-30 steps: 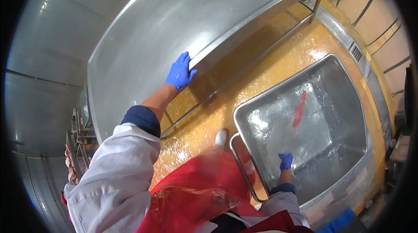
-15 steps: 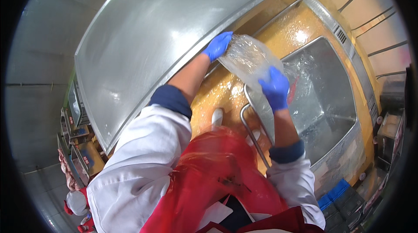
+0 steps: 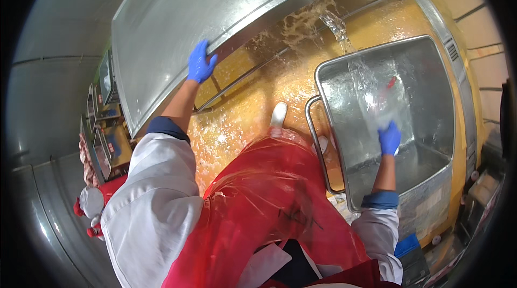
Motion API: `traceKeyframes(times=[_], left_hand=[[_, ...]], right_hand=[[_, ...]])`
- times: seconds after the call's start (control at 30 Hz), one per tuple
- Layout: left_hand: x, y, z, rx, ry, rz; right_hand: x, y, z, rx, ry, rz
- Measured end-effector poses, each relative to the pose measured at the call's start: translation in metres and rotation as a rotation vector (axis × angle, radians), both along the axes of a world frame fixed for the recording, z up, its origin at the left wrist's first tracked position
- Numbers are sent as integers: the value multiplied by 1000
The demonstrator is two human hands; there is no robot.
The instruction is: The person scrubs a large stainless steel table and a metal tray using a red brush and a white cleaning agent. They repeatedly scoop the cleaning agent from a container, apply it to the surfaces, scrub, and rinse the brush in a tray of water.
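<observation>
Steel table edge (image 3: 161, 45) gripped by left hand (image 3: 200, 64); right hand (image 3: 389, 138) clutching clear bag (image 3: 385, 107) inside metal bin (image 3: 431, 105).

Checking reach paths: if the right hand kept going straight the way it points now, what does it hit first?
The right hand points into the steel tub. Going straight on, it would likely first meet the clear plastic bag at its fingertips, under the falling water, then the tub's far wall. Depth is unclear.
</observation>
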State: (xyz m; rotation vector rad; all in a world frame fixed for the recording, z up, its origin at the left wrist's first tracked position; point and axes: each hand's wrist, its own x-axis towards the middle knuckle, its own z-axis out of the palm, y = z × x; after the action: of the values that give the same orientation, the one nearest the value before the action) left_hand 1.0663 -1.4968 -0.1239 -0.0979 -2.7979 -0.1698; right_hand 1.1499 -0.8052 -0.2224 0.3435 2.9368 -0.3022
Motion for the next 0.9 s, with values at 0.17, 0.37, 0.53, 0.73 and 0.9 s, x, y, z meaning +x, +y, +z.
traceKeyframes(times=[0.17,0.37,0.53,0.73,0.9], left_hand=[[60,-39,-15,-181,-116,321],[-7,-9,-33,-216,-108,313],[49,-9,-13,-198,-144,455],[51,-9,8,-15,-348,491],[52,-10,28,110,-495,289]], right_hand=[[92,35,-190,69,-448,-46],[115,32,-394,-322,-432,246],[85,10,-250,-1303,-413,-362],[43,-10,-57,-1108,-39,-37],[-5,-110,93,-1023,123,189]])
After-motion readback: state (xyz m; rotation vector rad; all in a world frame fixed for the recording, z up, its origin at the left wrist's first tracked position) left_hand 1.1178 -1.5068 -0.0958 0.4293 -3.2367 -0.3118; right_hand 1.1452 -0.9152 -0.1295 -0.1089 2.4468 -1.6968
